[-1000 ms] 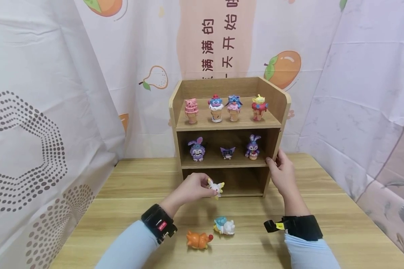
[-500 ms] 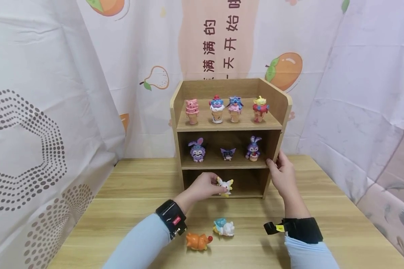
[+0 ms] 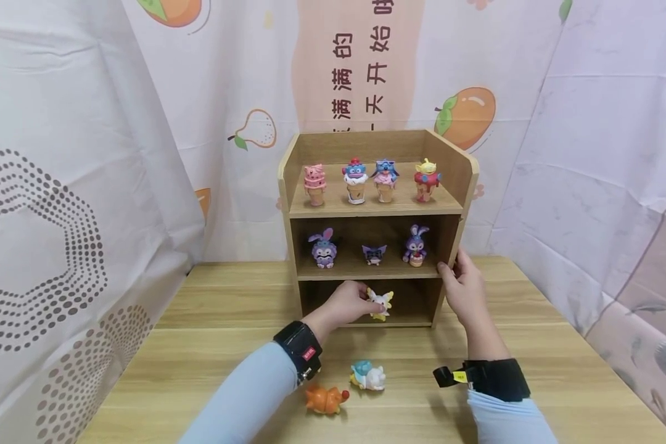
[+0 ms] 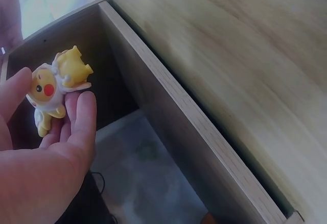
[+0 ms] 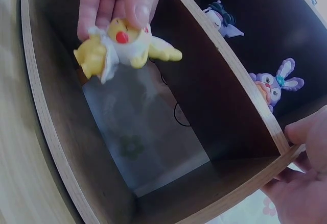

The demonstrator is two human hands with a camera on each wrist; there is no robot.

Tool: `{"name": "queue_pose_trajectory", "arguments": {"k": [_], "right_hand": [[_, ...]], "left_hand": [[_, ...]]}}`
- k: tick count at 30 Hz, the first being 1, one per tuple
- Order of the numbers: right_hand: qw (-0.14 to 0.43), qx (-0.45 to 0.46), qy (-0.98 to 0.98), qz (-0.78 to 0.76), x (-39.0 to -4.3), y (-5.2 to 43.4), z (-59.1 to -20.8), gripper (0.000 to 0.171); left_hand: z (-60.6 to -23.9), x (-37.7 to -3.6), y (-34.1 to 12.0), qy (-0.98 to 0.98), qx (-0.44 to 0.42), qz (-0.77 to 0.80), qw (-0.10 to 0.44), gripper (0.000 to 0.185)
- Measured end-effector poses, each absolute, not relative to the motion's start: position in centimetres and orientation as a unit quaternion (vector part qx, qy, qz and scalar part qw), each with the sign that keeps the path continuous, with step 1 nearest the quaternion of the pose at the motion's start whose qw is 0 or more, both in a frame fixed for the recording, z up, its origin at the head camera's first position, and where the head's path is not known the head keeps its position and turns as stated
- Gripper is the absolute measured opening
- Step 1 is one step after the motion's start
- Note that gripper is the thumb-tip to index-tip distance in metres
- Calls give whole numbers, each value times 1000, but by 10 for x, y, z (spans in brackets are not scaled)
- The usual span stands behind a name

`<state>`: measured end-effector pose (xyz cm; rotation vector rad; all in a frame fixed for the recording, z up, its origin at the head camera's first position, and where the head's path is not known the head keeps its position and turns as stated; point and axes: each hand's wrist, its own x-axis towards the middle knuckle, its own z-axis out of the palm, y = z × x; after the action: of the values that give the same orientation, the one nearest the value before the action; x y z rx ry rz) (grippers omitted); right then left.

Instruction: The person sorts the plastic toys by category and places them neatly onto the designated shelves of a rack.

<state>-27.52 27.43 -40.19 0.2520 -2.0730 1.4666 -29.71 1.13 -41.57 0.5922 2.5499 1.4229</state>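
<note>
With our left hand [image 3: 348,303] pinching the yellow figure [image 3: 380,303] and our right hand [image 3: 462,285] gripping the shelf [image 3: 453,161]'s right front edge, we should set it upright — deep on the bottom board.

Wooden tabletop [image 3: 211,320] carries a 3-tier wooden shelf unit [image 3: 290,203] at the back centre. Top tier: 4 ice-cream-cone figures [image 3: 356,181] in a row. Mid tier: purple bunny [image 3: 323,249], small dark figure [image 3: 374,254], 2nd purple bunny [image 3: 415,245]. On tabletop in front: orange figure [image 3: 324,399] & white/teal figure [image 3: 369,376], both lying down, near each other.
</note>
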Motion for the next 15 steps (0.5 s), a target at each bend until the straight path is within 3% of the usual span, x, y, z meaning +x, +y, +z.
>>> {"name": "queue_pose_trajectory", "arguments": {"k": [15], "right_hand": [[290, 89, -779, 548, -274, 273, -401, 46]], "left_hand": [[-418, -307, 39, 862, 189, 455, 124, 24]]}}
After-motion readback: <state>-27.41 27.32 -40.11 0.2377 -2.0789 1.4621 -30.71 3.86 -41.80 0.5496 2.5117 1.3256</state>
